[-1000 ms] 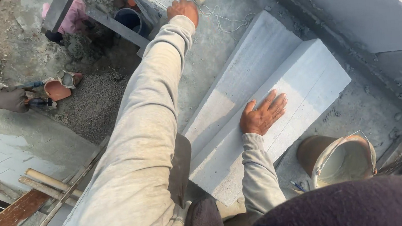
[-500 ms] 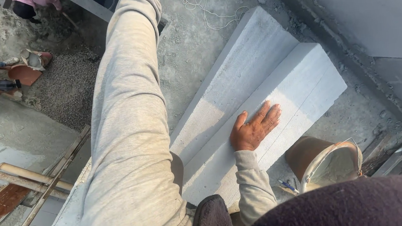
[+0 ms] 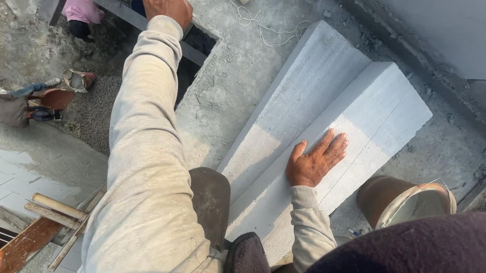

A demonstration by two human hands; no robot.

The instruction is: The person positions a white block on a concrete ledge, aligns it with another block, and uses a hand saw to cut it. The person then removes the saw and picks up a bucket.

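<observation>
— Where is the right hand (image 3: 315,162)?

— Just right of centre in the frame, lying flat, palm down, on the top face of the nearer grey block (image 3: 365,126). The fingers (image 3: 332,146) are spread wide and point toward the upper right. It closes on nothing; it only presses on the surface.

— And the block relative to that hand?

— Directly under it. The block is long and pale, running from the lower centre up toward the right. The hand sits about midway along it, with most of the face showing past the fingertips.

— Is there a second one?

— Yes, a second grey block (image 3: 303,90) lies touching the first along its upper-left side, parallel to it, on the rough concrete slab (image 3: 232,84).

— The left hand (image 3: 165,2)?

— At the top edge of the frame, left of centre, at the end of a long pale sleeve (image 3: 140,163). It is partly cut off by the frame, so I cannot tell whether it grips anything. It is well apart from both blocks, above a dark opening (image 3: 200,46) in the slab.

— What else is nearby?

— A brown bucket (image 3: 401,201) with a pale inside stands just beside the nearer block at the lower right. A loose white string (image 3: 256,21) lies on the slab near the top. Far below, at the upper left, another person (image 3: 12,107) is on the ground.
</observation>
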